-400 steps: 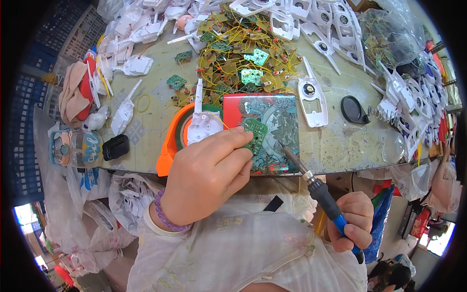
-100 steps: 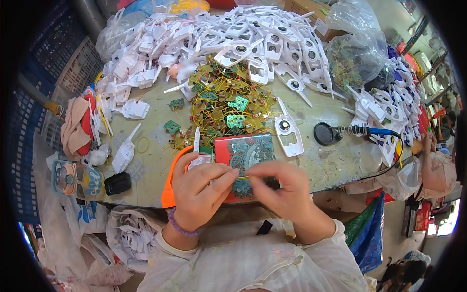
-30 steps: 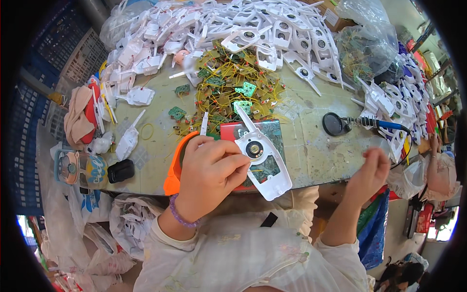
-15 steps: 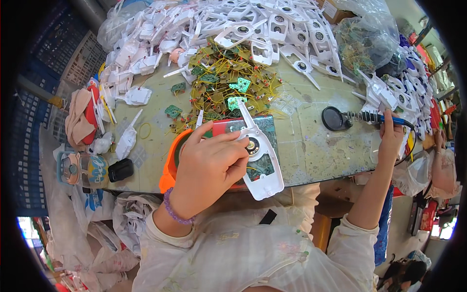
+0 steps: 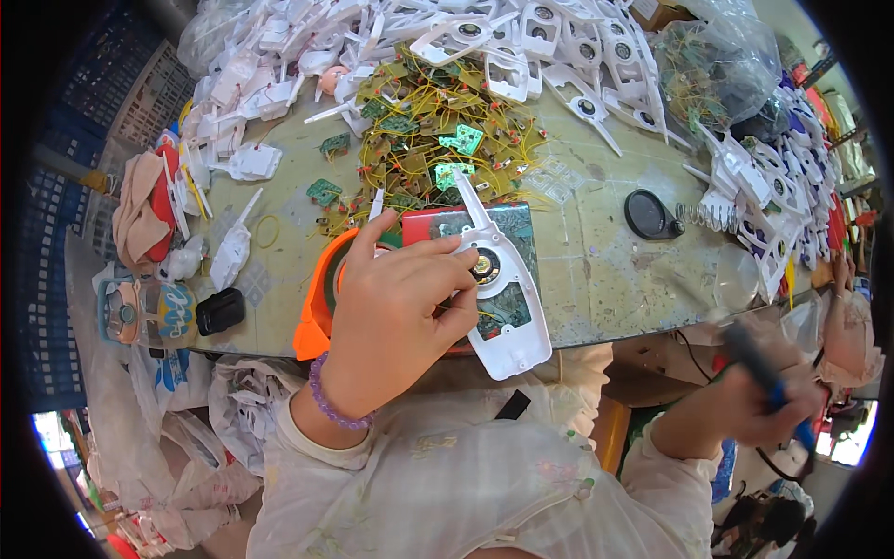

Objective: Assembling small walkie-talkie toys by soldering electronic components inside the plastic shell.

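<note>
My left hand (image 5: pixel 396 303), a purple bead bracelet at its wrist, has its fingers curled and closed at the left edge of a white plastic housing (image 5: pixel 521 349). A round speaker (image 5: pixel 485 267) sits in that housing beside my fingertips, which hide part of the edge. Under the housing lies a red and dark green flat piece (image 5: pixel 425 224), and an orange ring-shaped thing (image 5: pixel 311 326) stands left of my hand. Off the table's front right edge, my right hand (image 5: pixel 745 405) grips a soldering iron (image 5: pixel 756 359) by its handle; both are smeared by motion.
Wired green circuit boards (image 5: pixel 447 121) are heaped mid-table behind the housing. Piles of white plastic housings (image 5: pixel 568 47) fill the far side. At right is an iron stand with a coil spring (image 5: pixel 712 216) and black round dish (image 5: pixel 645 214); at left, a black case (image 5: pixel 221 311).
My right hand has drawn the soldering iron out of the coil spring and brought it down toward me. My left hand stays on the housing; the view has shifted slightly.
</note>
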A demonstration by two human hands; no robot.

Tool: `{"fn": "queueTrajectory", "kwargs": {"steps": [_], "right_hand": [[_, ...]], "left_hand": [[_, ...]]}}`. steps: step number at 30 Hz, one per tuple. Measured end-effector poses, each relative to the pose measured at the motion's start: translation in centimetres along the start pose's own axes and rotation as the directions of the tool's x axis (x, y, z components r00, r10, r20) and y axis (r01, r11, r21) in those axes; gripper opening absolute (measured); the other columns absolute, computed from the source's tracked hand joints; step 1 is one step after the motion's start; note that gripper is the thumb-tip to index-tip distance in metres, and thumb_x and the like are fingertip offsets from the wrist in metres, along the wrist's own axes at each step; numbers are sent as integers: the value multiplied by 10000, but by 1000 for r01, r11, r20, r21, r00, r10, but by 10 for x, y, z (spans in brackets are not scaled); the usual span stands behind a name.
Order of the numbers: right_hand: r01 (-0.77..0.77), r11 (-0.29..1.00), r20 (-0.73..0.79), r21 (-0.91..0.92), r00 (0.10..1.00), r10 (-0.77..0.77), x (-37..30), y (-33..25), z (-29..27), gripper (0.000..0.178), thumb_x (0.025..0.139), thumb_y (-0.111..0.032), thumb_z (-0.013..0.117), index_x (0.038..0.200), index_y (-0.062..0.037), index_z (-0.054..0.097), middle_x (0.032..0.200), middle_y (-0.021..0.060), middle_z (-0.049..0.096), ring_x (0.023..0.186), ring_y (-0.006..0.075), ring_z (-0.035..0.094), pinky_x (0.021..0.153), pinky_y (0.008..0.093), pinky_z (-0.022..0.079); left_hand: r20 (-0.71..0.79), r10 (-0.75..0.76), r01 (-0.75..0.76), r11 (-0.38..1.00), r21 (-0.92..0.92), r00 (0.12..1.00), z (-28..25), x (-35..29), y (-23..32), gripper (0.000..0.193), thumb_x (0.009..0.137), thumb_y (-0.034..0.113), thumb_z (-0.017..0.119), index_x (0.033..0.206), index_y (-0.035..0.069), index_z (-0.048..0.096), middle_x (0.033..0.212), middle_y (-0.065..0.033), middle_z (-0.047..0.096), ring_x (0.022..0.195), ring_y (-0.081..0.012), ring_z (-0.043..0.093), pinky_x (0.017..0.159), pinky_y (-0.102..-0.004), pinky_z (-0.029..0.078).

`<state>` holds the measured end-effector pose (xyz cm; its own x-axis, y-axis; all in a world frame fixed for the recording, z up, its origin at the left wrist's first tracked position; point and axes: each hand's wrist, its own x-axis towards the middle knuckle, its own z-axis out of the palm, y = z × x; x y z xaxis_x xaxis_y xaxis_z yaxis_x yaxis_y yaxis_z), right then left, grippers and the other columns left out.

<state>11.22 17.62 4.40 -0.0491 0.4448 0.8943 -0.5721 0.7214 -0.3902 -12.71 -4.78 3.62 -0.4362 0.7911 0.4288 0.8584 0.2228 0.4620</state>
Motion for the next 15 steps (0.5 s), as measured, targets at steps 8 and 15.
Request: {"fn": "queueTrajectory", "kwargs": {"steps": [8,15], "right_hand": [[31,996,389,85,919,-62,-38,9,76,322,941,-363,525,826,-68,461,581,8,436,469,133,404,417,268,302],[-68,997,474,31,880,45,-38,6,79,331,933,-389,539,862,-70,487,596,12,452,473,141,430,415,262,333]], "left_hand": [[8,-30,30,999,-15,1000,-2,-3,1,96,681,39,692,740,88,636,887,-21,711,970,-200,664,1015,-525,341],[6,-31,31,1000,0,999,-3,-4,2,101,675,34,693,732,89,629,878,-11,710,966,-198,666,1013,-531,341]]}}
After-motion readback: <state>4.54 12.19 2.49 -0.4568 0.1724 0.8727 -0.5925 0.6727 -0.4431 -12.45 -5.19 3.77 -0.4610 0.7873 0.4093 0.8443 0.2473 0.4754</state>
